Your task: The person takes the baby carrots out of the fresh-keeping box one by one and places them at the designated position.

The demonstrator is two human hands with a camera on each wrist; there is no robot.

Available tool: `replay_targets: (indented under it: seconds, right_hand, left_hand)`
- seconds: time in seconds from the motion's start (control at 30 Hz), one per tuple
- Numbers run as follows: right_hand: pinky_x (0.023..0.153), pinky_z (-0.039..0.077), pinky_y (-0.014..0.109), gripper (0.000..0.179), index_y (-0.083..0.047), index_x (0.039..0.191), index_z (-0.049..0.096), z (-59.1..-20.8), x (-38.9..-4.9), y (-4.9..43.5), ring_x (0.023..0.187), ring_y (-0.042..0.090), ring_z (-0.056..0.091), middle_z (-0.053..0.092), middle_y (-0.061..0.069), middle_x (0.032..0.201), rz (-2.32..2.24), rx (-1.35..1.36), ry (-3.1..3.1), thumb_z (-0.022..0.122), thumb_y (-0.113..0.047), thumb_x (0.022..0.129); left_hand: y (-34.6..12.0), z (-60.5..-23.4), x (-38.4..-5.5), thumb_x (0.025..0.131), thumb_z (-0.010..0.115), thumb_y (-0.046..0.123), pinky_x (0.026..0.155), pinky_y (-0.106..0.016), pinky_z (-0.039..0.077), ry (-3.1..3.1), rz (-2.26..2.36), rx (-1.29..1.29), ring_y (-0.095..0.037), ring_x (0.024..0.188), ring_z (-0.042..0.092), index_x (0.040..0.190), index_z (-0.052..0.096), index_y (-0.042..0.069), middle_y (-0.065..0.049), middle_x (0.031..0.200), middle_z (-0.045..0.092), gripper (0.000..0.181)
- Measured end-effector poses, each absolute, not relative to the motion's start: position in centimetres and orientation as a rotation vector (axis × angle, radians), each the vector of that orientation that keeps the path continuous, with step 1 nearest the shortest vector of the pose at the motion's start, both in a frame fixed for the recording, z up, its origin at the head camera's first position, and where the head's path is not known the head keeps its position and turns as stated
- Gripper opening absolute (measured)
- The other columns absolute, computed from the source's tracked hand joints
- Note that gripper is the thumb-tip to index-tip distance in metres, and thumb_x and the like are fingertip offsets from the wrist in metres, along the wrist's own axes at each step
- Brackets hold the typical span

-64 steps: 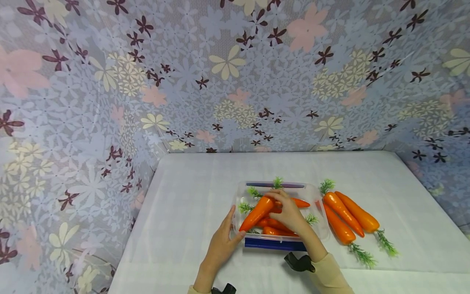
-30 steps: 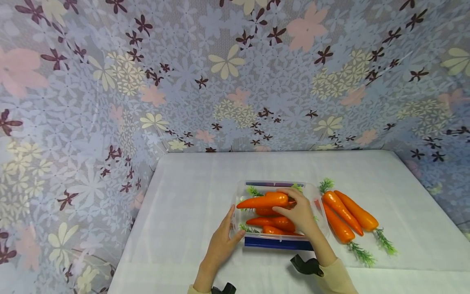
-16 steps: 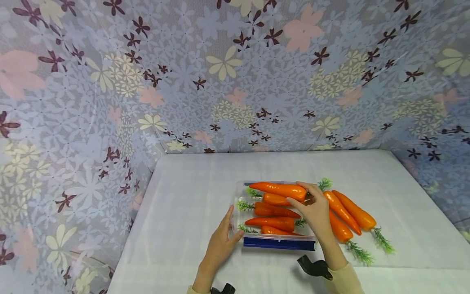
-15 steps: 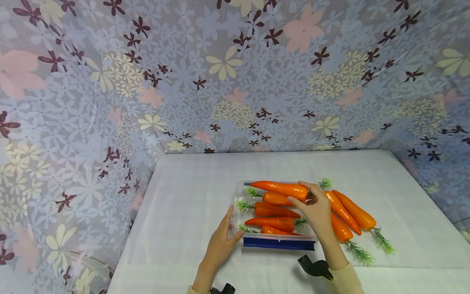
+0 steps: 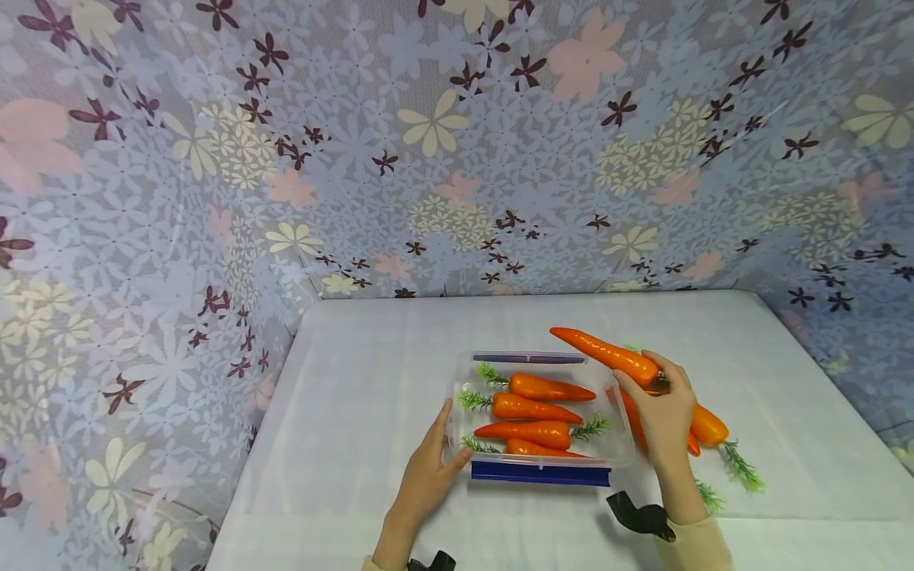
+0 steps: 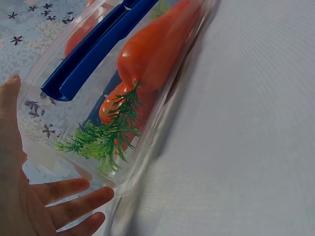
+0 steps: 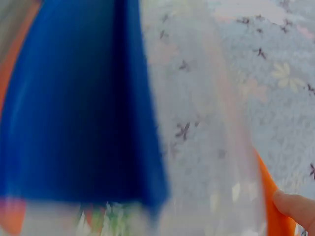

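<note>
Carried rightward, one carrot (image 5: 607, 354) slants, tip far-left, right hand (image 5: 667, 406) gripping it; left hand (image 5: 428, 468) spread.

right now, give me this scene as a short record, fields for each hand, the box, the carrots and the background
left hand: against the left end of the box
right hand: holding a carrot by its thick end
box: clear, open on top, blue flaps on near and far sides
carrots in box: four, one with its leaves to the right
carrots outside: right of the box, partly hidden
surface: white
backdrop: floral cloth
</note>
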State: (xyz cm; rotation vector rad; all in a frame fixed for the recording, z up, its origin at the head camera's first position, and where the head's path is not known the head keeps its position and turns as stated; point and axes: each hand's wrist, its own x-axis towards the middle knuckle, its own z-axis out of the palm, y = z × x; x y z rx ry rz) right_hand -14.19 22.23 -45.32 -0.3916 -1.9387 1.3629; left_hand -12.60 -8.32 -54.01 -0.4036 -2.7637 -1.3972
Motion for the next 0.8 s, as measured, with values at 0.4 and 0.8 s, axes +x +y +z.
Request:
replay_targets:
  seconds: [0.4,0.8]
  right_hand:
    - [0.062,0.037,0.002,0.047,-0.004,0.119,0.066,-47.1,-13.9,28.3,0.067,-0.007,0.046,0.046,-0.025,0.090,1.245,-0.638,-1.968,0.080,-0.017,0.076]
    - [0.060,0.032,0.008,0.051,-0.005,0.120,0.065,-49.9,-13.3,32.7,0.066,-0.006,0.039,0.043,-0.028,0.085,1.173,-0.877,-1.945,0.080,-0.026,0.076]
  left_hand:
    - [-8.3,-54.0,-12.6,0.090,0.061,0.038,0.085,-0.045,0.049,-2.776,-1.401,-0.390,-0.023,0.104,0.061,0.153,0.018,0.032,-0.005,0.154,0.035,0.076]
    - [-8.3,-54.2,-12.8,0.091,0.060,0.038,0.086,-0.047,0.049,-2.753,-1.410,-0.427,-0.026,0.105,0.062,0.153,0.020,0.023,-0.008,0.154,0.035,0.076]
